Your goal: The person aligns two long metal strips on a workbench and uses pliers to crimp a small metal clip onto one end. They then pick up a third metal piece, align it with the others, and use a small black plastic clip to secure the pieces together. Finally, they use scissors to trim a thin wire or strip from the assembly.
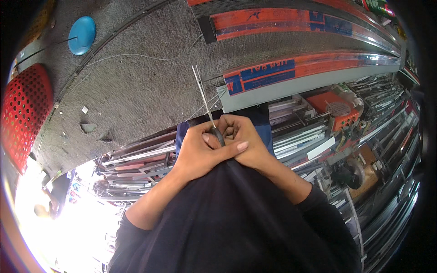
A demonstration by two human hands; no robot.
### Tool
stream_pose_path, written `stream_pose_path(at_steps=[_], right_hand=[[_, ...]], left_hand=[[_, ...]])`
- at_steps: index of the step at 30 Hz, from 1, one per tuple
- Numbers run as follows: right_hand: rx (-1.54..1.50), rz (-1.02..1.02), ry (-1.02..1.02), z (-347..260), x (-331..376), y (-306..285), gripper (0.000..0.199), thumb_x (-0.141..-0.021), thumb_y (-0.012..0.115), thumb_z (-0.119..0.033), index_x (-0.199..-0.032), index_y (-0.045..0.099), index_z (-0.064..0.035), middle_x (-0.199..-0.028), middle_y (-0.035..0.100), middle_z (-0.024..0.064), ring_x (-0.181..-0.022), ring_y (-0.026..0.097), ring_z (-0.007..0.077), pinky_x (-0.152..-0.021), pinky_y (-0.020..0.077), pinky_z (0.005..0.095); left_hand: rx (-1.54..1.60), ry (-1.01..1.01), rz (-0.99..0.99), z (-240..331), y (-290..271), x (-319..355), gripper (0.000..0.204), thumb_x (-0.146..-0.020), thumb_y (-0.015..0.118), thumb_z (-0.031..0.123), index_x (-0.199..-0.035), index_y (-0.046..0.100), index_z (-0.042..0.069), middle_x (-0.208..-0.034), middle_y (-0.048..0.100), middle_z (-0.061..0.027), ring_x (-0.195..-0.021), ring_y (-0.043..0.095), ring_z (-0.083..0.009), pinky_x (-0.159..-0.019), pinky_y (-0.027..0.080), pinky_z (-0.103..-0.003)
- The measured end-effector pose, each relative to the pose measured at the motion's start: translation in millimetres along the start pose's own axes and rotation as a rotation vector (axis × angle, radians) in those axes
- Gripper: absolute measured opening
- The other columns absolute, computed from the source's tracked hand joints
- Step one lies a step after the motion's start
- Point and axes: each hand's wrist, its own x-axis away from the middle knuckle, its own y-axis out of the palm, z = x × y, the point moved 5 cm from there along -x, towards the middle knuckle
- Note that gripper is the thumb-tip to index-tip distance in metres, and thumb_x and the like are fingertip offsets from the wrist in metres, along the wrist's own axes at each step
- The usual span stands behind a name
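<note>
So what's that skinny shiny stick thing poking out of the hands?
Find the two hands pressed together mid-picture, left hand and right hand. Rising between them over the grey carpet is a thin silver rod, far slimmer than the wide orange-and-blue strips nearby.

Thin silver metal rod (204, 96) with a dark grip end is sticking up tilted, clasped at its base, over grey carpet.

Two hands (200, 150) (246, 141), one scissors (207, 102), one blue disc (82, 35), one red basket (25, 113)

Scissors (205, 102) handles hidden inside hands
</note>
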Motion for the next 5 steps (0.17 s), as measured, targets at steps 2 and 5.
stream_pose_path(at_steps=[2,5], right_hand=[[-0.133,-0.03,0.019,-4,1,10,0.032,-0.106,0.092,-0.029,-0.106,0.071,-0.0045,-0.085,0.065,-0.0052,-0.076,0.055,0.0013,-0.062,0.0414,0.0257],[-0.308,-0.202,-0.019,-22,1,15,0.043,-0.108,0.09,-0.038,-0.126,0.07,-0.0041,-0.089,0.061,-0.0075,-0.077,0.053,0.0012,-0.065,0.0408,0.0221]], left_hand=[[0.167,0.12,-0.046,5,-7,1,0.068,-0.097,0.1,0.041,-0.137,0.076,-0.009,-0.115,0.081,-0.0073,-0.106,0.075,-0.0136,-0.098,0.062,-0.033],[0.353,0.07,-0.025,2,-20,5,0.078,-0.099,0.098,0.046,-0.148,0.07,-0.009,-0.122,0.08,-0.0099,-0.112,0.075,-0.0147,-0.102,0.061,-0.033]])
